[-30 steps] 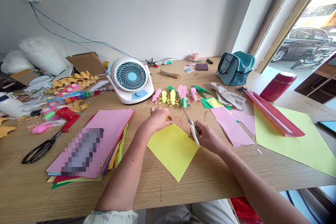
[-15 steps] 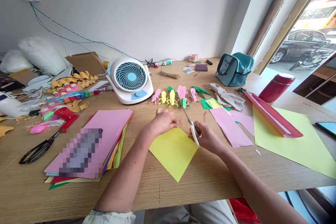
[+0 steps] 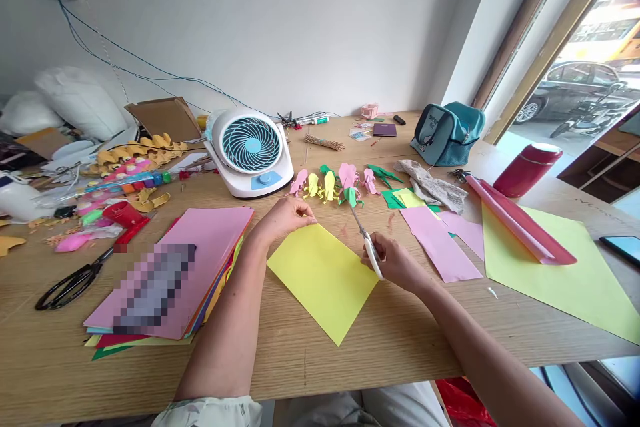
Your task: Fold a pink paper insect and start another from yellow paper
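A yellow sheet of paper (image 3: 325,280) lies turned cornerwise on the wooden table in front of me. Its upper left corner is pinched between the thumb and fingers of my left hand (image 3: 289,217). White-handled scissors (image 3: 373,255) are gripped in my right hand (image 3: 393,260), blades pointing away from me. That hand's fingers also touch the sheet's right corner. Just beyond stand several folded paper figures in pink, yellow and green, among them a pink figure (image 3: 347,175) and a yellow figure (image 3: 329,185).
Left of my arm is a stack of coloured paper (image 3: 215,227), with black-handled scissors (image 3: 70,287) beside it. A white fan (image 3: 250,147) stands behind. To the right are pink paper pieces (image 3: 440,247), a grey cloth (image 3: 435,187), a red bottle (image 3: 527,170) and a teal bag (image 3: 447,133).
My left hand has moved left and slightly away from me, with the paper's corner. The yellow sheet now spreads wider. My right hand with the scissors has barely moved.
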A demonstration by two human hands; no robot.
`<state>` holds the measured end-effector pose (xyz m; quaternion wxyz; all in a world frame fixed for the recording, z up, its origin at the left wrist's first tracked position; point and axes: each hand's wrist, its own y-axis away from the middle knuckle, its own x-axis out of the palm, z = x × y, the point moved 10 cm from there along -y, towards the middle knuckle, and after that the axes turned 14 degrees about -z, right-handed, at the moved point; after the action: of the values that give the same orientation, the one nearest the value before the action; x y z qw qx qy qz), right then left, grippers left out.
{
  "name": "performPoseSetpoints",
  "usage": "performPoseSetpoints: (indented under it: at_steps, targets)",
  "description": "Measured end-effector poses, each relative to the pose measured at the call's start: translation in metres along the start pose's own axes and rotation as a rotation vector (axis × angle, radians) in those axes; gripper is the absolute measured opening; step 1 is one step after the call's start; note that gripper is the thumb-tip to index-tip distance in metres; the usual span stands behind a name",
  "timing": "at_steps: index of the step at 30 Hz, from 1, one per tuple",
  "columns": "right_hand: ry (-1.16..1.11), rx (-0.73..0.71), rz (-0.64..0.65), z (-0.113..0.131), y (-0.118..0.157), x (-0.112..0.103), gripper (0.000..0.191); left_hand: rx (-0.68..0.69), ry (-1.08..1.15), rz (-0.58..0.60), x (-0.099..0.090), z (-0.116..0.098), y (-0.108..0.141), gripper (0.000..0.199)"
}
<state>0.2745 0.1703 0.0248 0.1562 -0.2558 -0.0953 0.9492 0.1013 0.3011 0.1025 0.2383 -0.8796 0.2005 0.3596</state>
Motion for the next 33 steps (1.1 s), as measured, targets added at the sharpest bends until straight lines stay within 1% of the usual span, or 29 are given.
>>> performPoseSetpoints:
  at_steps: [3,6,11,12,16,20,24,28,31,33]
  targets:
    - [0.001,0.0,0.001,-0.002,0.0,0.0,0.011,-0.112,0.077,-0.078,-0.009,0.014,-0.002,0.03]
    - [0.001,-0.001,-0.006,-0.002,-0.001,0.0,0.01,-0.198,0.139,-0.107,-0.017,0.028,-0.001,0.035]
    - [0.02,-0.005,0.002,-0.003,-0.001,-0.001,0.01,-0.188,0.214,-0.019,-0.018,0.031,0.002,0.033]
    - [0.024,-0.002,0.004,-0.004,-0.002,-0.001,0.011,-0.2,0.222,-0.027,-0.019,0.034,0.002,0.034]
    - [0.032,0.015,0.024,-0.008,-0.003,-0.001,0.012,-0.267,0.234,-0.127,-0.028,0.048,0.002,0.036]
    - [0.028,0.028,0.047,-0.011,-0.004,-0.001,0.011,-0.318,0.259,-0.166,-0.031,0.059,0.003,0.038]
    - [0.029,0.031,0.049,-0.013,-0.004,-0.004,0.012,-0.319,0.345,-0.201,-0.033,0.059,0.002,0.042]
    - [0.038,0.047,0.043,-0.015,-0.006,-0.011,0.014,-0.349,0.472,-0.169,-0.03,0.056,0.003,0.047]
    - [0.007,0.107,0.026,-0.02,-0.008,-0.021,0.024,-0.366,0.517,-0.137,-0.03,0.056,0.004,0.047]
    - [-0.064,0.162,-0.025,-0.021,-0.01,-0.031,0.033,-0.349,0.526,-0.097,-0.028,0.054,0.005,0.045]
